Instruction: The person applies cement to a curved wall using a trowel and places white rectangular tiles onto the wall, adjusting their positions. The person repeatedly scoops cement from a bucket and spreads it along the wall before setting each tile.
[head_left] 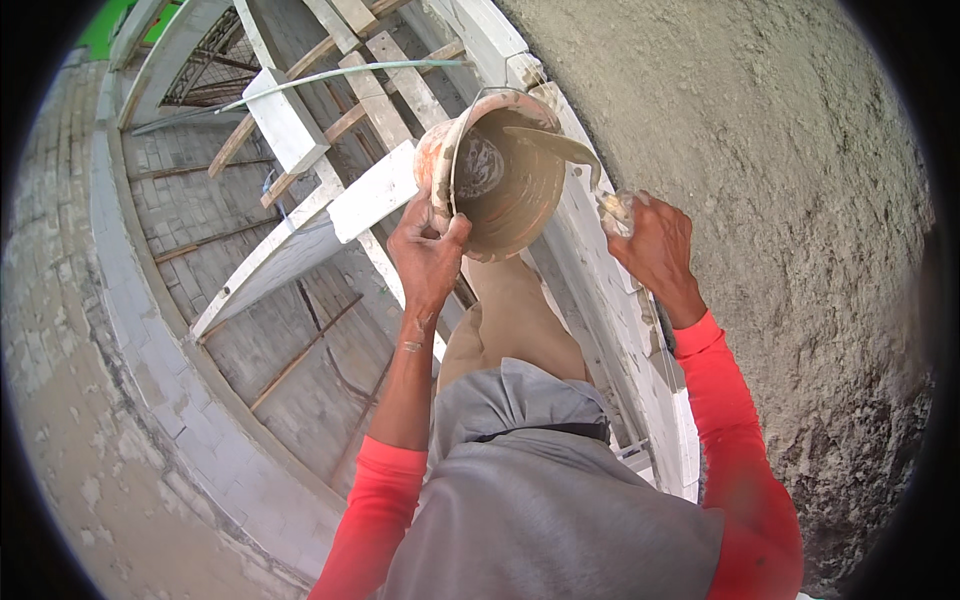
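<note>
My left hand (430, 243) grips the rim of an orange bucket (432, 165), whose inside is smeared with grey mortar. The bucket is tilted so that its mouth faces me, and a wire handle crosses its far side. Closed round the handle of a trowel (552, 146) is my right hand (652, 240), to the right of the bucket. The trowel's mortar-coated blade reaches over the bucket's right rim into its mouth. Only a little wet residue shows at the bucket's bottom.
A rough grey plastered wall (740, 120) rises close on my right. Below me are wooden planks (385, 100), white blocks (285, 120) and a thin pale green rod (350, 70). A block wall (180, 410) curves along the left, with a deep drop inside it.
</note>
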